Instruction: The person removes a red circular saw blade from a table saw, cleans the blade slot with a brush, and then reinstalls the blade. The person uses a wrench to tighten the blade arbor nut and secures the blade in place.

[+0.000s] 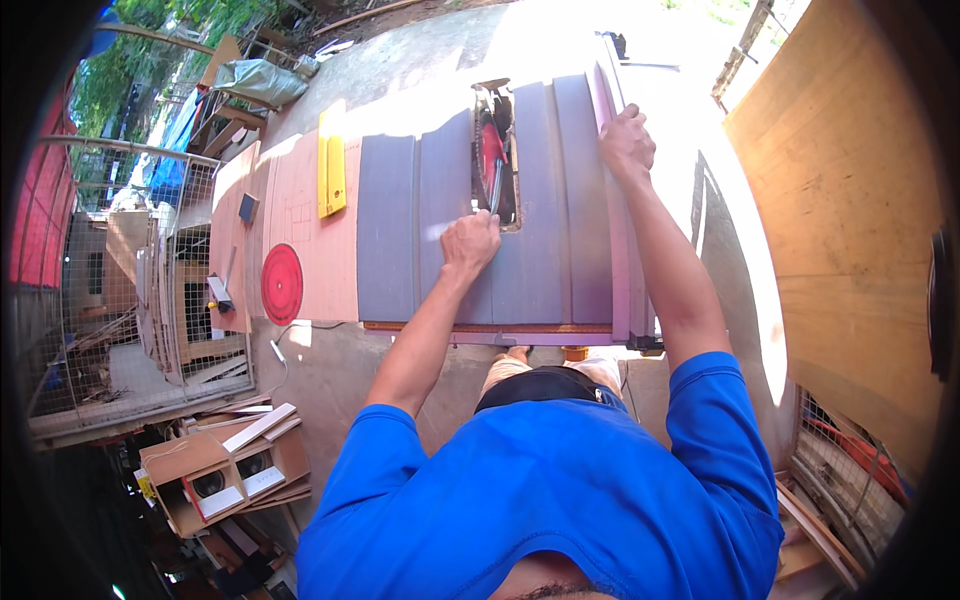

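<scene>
A grey-topped table saw stands before me with a long opening in its top. Inside this gap are a saw blade, seen edge-on, and a red part. My left hand is closed around a slim silver metal tool at the opening's near end. The tool points away from me into the gap; its exact kind is hard to make out. On the right, my right hand curls its fingers over the long purple fence along the top's right side.
Left of the grey top, a pinkish board bears a yellow plate, a red disc and a small dark block. A wooden box with round openings sits lower left. A large plywood panel rises at right.
</scene>
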Motion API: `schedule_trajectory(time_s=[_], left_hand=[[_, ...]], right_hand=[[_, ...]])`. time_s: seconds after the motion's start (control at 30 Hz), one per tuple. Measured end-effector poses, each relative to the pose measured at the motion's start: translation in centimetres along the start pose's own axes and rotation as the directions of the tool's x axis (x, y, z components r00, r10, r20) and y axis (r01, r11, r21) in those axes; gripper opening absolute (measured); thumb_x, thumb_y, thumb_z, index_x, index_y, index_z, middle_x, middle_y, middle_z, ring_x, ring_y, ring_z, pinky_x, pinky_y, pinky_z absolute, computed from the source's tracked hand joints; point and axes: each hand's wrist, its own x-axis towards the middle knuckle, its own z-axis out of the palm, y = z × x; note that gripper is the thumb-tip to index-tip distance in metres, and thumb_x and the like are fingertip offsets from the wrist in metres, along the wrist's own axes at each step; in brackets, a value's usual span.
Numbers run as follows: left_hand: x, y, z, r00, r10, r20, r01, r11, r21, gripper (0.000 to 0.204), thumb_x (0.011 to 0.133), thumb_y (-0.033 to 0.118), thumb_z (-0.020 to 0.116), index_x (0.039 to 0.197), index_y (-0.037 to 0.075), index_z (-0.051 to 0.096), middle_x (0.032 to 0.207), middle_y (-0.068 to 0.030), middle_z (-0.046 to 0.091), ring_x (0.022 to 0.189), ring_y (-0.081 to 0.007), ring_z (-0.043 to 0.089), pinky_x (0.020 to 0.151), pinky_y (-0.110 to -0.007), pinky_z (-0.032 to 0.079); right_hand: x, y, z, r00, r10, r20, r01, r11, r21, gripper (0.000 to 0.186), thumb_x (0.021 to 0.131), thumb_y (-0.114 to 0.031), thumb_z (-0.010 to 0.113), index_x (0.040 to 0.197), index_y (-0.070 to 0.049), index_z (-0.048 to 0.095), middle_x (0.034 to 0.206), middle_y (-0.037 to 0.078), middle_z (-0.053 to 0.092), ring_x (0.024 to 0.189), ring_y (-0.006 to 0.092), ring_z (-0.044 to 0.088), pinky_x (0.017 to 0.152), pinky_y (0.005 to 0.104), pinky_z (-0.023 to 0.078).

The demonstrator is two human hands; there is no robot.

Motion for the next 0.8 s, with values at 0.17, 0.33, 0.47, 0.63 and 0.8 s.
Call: schedule_trajectory(time_s=[0.17,0.33,0.47,0.63,0.8], left_hand=[[0.1,-0.2,0.2,1.000,-0.027,-0.008,0.026,0.999,-0.033,0.035,0.098,0.037,0.060,0.086,0.006,0.070,0.081,-0.0211,0.072,0.081,-0.0435,0.071,0.074,-0.055,0.055],[0.3,-0.2,0.3,0.996,-0.088,0.014,0.088,0.994,-0.063,0.037,0.097,0.039,0.059,0.085,0.006,0.069,0.081,-0.0219,0.071,0.081,-0.0452,0.069,0.074,-0.055,0.053],[0.4,0.3,0.2,0.998,-0.069,0.012,0.070,0.995,-0.070,0.037,0.097,0.040,0.058,0.086,0.006,0.070,0.082,-0.0227,0.072,0.083,-0.0452,0.070,0.076,-0.055,0.053],[0.6,1.4,0.4,0.999,-0.046,-0.011,0.046,0.998,-0.045,0.038,0.098,0.040,0.058,0.087,0.006,0.071,0.081,-0.0230,0.072,0.083,-0.0457,0.071,0.077,-0.055,0.054],[1.2,1.6,0.1,0.997,-0.070,-0.016,0.069,0.996,-0.049,0.036,0.097,0.039,0.058,0.089,0.007,0.071,0.082,-0.0235,0.072,0.084,-0.0458,0.071,0.077,-0.055,0.054]], right_hand=[[-0.2,0.0,0.2,0.999,-0.026,-0.033,0.026,1.000,-0.004,0.052,0.096,-0.026,0.063,0.130,0.007,0.043,0.124,0.024,0.058,0.106,0.0377,0.070,0.088,0.0469,0.058],[-0.6,-0.1,0.0,0.999,-0.030,-0.033,0.030,1.000,-0.007,0.052,0.097,-0.026,0.062,0.131,0.008,0.043,0.124,0.024,0.058,0.106,0.0375,0.070,0.088,0.0467,0.058],[-0.5,0.0,0.0,0.999,-0.025,-0.039,0.025,1.000,-0.018,0.055,0.096,-0.027,0.062,0.133,0.008,0.042,0.124,0.024,0.058,0.106,0.0372,0.069,0.088,0.0466,0.058],[-0.5,-0.3,0.2,0.998,-0.035,-0.053,0.035,0.999,0.004,0.055,0.095,-0.028,0.064,0.131,0.008,0.043,0.124,0.024,0.058,0.106,0.0371,0.069,0.088,0.0463,0.058],[-0.3,0.0,0.2,0.999,-0.036,-0.026,0.036,0.999,0.011,0.056,0.095,-0.028,0.064,0.132,0.008,0.042,0.123,0.023,0.058,0.107,0.0368,0.069,0.088,0.0468,0.058]])
